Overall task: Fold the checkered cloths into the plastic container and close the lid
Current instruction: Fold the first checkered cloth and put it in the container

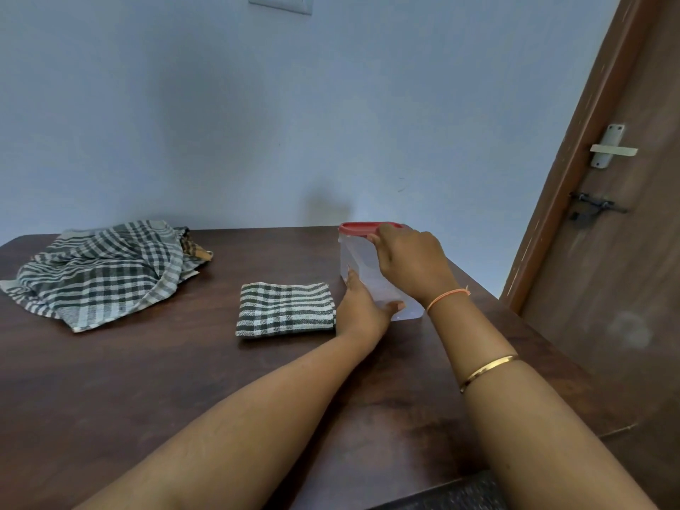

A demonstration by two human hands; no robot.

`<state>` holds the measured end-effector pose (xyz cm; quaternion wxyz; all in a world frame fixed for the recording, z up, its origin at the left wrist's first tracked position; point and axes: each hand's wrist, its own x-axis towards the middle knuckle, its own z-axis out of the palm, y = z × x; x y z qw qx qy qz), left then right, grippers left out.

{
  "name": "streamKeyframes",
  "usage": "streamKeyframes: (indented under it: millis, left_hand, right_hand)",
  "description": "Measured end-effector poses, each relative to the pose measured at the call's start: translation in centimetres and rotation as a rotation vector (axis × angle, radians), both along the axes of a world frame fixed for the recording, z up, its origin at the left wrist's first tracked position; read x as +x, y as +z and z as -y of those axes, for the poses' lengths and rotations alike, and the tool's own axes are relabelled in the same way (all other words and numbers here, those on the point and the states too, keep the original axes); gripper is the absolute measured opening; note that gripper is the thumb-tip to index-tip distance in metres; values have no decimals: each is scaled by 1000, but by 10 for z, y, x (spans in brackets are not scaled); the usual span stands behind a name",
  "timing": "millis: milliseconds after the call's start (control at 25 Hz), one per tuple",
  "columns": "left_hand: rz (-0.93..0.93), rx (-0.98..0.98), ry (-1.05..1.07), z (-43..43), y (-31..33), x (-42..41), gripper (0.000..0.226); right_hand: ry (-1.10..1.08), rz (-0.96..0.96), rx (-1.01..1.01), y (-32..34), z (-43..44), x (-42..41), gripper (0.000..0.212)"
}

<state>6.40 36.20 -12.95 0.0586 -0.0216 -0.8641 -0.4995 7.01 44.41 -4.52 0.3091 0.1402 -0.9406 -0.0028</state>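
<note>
A clear plastic container [362,268] with a red lid [358,228] on top stands upright at the right of the dark wooden table [184,380]. My left hand [362,309] grips the container's lower side. My right hand [412,261] holds its top, fingers over the lid's near edge. The container looks empty. A folded green-and-white checkered cloth [285,309] lies flat just left of my left hand. A loose heap of unfolded checkered cloths [103,272] sits at the table's far left.
A blue wall stands right behind the table. A brown wooden door [618,215] with a handle and a latch is close on the right. A piece of brown patterned cloth [195,248] peeks out of the heap.
</note>
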Motion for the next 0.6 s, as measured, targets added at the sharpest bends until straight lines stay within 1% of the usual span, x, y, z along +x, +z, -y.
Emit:
streamKeyframes:
  millis: [120, 160, 240, 360, 480, 600]
  left_hand:
    - [-10, 6, 4, 2, -1, 2, 93]
    - [-17, 14, 10, 2, -1, 2, 94]
    - [-22, 29, 19, 3, -2, 3, 95]
    - [-14, 30, 9, 5, -3, 2, 96]
    - [-8, 38, 6, 5, -2, 2, 95]
    - [-5, 58, 7, 4, -2, 4, 96]
  right_hand:
    - [-14, -43, -84, 2, 7, 1, 27]
    - [5, -82, -152, 7, 8, 4, 23]
    - [-13, -167, -375, 23, 3, 6, 24]
    - [-176, -200, -668, 38, -17, -1, 31]
    - [-281, -177, -957, 23, -35, -7, 35]
    - [-402, -64, -1164, -13, -51, -9, 37]
